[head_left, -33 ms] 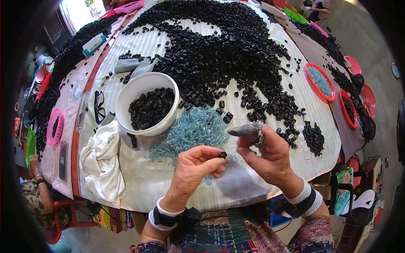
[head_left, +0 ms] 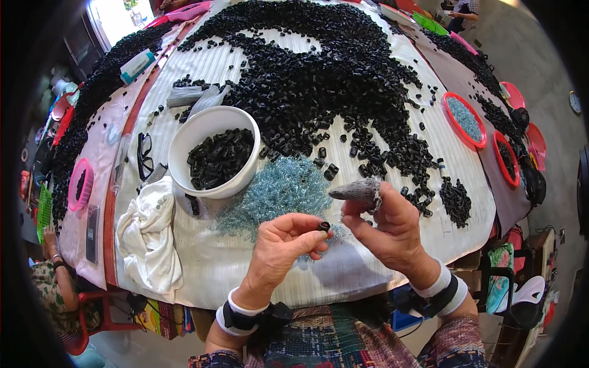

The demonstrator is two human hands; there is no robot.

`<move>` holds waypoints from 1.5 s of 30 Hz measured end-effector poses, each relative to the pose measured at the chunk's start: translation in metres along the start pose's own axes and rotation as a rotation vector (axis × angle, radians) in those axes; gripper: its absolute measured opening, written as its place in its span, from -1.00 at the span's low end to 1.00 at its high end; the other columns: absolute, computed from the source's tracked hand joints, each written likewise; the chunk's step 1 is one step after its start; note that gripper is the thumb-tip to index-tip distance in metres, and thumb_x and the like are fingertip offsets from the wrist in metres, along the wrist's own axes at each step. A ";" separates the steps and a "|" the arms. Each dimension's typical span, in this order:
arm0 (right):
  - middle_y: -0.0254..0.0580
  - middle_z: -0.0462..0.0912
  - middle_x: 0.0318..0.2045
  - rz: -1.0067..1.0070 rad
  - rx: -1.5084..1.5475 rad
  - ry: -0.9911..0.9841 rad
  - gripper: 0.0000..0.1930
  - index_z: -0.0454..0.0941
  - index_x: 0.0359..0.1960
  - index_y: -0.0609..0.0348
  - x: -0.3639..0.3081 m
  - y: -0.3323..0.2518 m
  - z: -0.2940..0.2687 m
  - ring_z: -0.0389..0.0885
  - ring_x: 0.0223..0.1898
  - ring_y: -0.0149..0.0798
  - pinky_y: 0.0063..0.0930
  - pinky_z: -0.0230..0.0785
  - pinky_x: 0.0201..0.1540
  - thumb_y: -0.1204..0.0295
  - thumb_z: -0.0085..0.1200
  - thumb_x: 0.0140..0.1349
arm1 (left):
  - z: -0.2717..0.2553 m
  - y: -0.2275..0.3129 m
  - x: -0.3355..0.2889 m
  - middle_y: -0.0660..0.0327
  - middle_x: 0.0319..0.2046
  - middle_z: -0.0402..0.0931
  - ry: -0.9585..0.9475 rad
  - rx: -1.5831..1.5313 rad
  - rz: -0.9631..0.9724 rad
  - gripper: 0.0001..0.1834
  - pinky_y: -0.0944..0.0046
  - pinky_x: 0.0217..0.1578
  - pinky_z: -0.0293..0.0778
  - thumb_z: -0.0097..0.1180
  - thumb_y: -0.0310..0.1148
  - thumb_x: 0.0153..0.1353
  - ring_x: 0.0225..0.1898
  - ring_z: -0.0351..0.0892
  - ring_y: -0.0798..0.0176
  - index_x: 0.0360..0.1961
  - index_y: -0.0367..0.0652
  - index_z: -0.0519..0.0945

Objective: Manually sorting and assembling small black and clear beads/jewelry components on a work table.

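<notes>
Between the thumb and fingertips of my left hand point(head_left: 283, 242) is a small black plastic cap point(head_left: 324, 226), its hollow end showing. My right hand point(head_left: 389, 230) hovers just to the right of it, apart from the cap. A worn grey cloth finger sleeve point(head_left: 359, 192) covers its forefinger; the thumb stands away from that finger, and I see nothing between them. Past both hands lies a heap of small clear bluish springs or rings point(head_left: 279, 190), too small to make out surely. A white bowl point(head_left: 178, 150) beside the heap holds many black caps.
A large pile of black caps point(head_left: 319, 80) spreads over the cloth-covered table point(head_left: 368, 276). At left lie a white cloth point(head_left: 149, 239), glasses point(head_left: 145, 156) and a phone point(head_left: 92, 233). Red-rimmed baskets point(head_left: 450, 119) stand at right. Another person's arm point(head_left: 61, 276) shows at far left.
My right hand has shifted very slightly left, toward the cap. My left hand keeps its place and its hold.
</notes>
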State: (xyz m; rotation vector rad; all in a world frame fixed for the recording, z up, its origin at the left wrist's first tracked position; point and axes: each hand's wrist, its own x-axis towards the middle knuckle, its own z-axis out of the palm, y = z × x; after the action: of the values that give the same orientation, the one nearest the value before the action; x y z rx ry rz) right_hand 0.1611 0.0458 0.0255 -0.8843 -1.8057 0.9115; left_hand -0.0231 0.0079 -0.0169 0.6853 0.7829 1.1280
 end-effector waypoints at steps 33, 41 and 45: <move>-0.16 0.53 -0.39 -0.347 -0.345 -0.043 -0.53 0.53 -0.12 0.27 -0.004 0.005 0.013 0.54 -0.40 -0.17 -0.37 0.44 -0.38 0.76 0.10 -0.21 | 0.003 -0.005 0.003 0.12 -0.34 0.62 0.066 0.262 0.216 -0.79 0.43 -0.37 0.56 0.17 -0.63 0.10 -0.35 0.62 0.37 -0.19 -0.37 0.57; -0.17 0.60 -0.38 -0.139 -0.334 0.129 -0.62 0.52 -0.07 0.24 0.000 0.013 -0.013 0.59 -0.44 -0.35 -0.55 0.44 -0.38 0.76 -0.01 0.02 | 0.003 -0.004 0.007 0.05 -0.33 0.62 0.069 0.124 0.125 -0.80 0.42 -0.40 0.58 0.13 -0.61 0.13 -0.37 0.63 0.33 -0.19 -0.34 0.57; -0.14 0.57 -0.39 -0.030 -0.414 0.111 -0.67 0.52 -0.15 0.24 0.001 0.024 -0.026 0.57 -0.40 -0.22 -0.47 0.43 -0.36 0.75 0.01 0.01 | 0.001 -0.002 0.006 0.03 -0.33 0.62 0.088 0.072 0.105 -0.84 0.40 -0.45 0.58 0.11 -0.60 0.13 -0.40 0.63 0.31 -0.22 -0.33 0.57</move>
State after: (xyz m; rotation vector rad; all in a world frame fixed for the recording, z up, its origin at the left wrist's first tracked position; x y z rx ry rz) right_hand 0.1898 0.0639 0.0134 -1.1354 -1.9366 0.4624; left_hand -0.0199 0.0126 -0.0189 0.7481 0.8737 1.2367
